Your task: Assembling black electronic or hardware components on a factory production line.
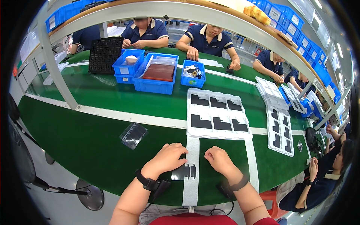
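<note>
My left hand (169, 156) hovers by the pale strip on the green table, its fingers bent, with a gap between thumb and fingertips and nothing visible in it. Just below it lies a clear film sheet (178, 174) with black strips, one black piece (193, 171) sitting on the pale strip. My right hand (219, 159) is across the strip, thumb and fingertips pinched together; anything between them is too small to see. Beyond both hands stands a white tray (218, 134) holding several black L-shaped pieces (201, 122). Another clear film with dark strips (134, 135) lies to the left.
Blue bins (153, 85) stand at the back, one with dark red flat pieces (159, 72), beside a black slotted tray (105, 55). More white trays (280, 144) are at right. A shelf beam (161, 14) crosses overhead. Co-workers sit opposite and a person (326, 183) at right.
</note>
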The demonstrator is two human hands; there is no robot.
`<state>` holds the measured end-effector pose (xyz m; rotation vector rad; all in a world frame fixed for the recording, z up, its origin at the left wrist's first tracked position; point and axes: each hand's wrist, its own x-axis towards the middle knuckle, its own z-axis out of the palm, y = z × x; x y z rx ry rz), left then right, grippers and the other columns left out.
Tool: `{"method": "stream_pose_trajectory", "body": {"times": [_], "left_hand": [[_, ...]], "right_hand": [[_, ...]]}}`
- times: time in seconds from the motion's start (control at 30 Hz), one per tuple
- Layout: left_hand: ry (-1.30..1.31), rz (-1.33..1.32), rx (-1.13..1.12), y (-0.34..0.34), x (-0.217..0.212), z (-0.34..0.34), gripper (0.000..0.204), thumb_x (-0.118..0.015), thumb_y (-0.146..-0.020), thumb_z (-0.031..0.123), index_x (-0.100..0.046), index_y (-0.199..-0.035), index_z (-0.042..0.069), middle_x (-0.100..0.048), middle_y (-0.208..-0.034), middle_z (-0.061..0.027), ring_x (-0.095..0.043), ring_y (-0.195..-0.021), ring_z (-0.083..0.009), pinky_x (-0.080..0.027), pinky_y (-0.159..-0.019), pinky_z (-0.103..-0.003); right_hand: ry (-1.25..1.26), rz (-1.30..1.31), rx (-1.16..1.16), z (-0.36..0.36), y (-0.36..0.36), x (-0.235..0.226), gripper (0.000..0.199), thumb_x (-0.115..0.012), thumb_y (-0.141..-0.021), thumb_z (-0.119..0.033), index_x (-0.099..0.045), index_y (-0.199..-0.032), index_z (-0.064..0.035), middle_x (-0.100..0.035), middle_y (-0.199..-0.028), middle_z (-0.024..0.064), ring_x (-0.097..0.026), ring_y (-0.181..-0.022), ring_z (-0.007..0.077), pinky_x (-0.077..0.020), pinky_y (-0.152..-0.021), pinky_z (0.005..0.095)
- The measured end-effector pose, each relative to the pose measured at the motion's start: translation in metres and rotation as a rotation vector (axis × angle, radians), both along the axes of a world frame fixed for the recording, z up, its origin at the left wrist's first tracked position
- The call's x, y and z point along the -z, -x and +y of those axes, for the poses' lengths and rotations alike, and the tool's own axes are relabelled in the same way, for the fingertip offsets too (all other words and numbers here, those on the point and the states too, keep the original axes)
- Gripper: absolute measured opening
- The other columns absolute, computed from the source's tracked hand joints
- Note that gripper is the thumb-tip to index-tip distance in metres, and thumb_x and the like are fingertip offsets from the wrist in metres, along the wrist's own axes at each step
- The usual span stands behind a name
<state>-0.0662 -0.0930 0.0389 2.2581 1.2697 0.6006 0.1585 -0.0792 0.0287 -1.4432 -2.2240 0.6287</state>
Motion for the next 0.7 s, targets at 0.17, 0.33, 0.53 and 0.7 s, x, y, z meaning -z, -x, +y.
{"method": "stream_pose_trajectory", "body": {"times": [0.17, 0.33, 0.53, 0.7], "left_hand": [[-0.034, 0.0, -0.027, 0.002, 0.003, -0.001, 0.023, -0.062, -0.074, 0.019, -0.06, -0.093, 0.006, -0.056, -0.088, -0.007, -0.053, -0.088, -0.0234, -0.039, -0.08, -0.035], [-0.01, -0.134, 0.031, -0.007, -0.003, -0.004, 0.02, -0.058, -0.078, 0.021, -0.06, -0.089, 0.005, -0.058, -0.086, -0.0088, -0.054, -0.087, -0.0248, -0.04, -0.078, -0.035], [0.11, -0.4, 0.102, -0.012, -0.019, -0.01, 0.015, -0.06, -0.078, 0.017, -0.061, -0.083, 0.003, -0.06, -0.079, -0.0085, -0.058, -0.076, -0.0216, -0.044, -0.068, -0.031], [0.464, -0.793, 0.076, -0.011, -0.014, -0.001, 0.011, -0.059, -0.081, 0.012, -0.061, -0.081, 0.001, -0.062, -0.077, -0.0054, -0.058, -0.069, -0.0108, -0.046, -0.064, -0.025]], "right_hand": [[0.122, 0.124, 0.003, -0.012, -0.018, -0.013, 0.009, -0.061, -0.076, -0.008, -0.059, -0.077, 0.0005, -0.058, -0.075, 0.0122, -0.057, -0.068, 0.0247, -0.0453, -0.06, 0.0319], [0.443, 0.091, 0.015, -0.082, -0.098, -0.07, 0.01, -0.064, -0.077, -0.01, -0.06, -0.078, -0.0008, -0.058, -0.067, 0.0026, -0.052, -0.062, 0.0083, -0.0427, -0.057, 0.0231], [0.449, -0.497, 0.315, -0.166, -0.186, -0.078, 0.016, -0.063, -0.067, -0.01, -0.066, -0.082, -0.0049, -0.062, -0.069, 0.0115, -0.06, -0.059, 0.022, -0.0466, -0.055, 0.0308], [0.163, -0.743, 0.556, -0.171, -0.186, -0.075, 0.012, -0.061, -0.059, -0.005, -0.063, -0.071, -0.0022, -0.06, -0.069, 0.0144, -0.058, -0.059, 0.0264, -0.0461, -0.055, 0.0327]]}}
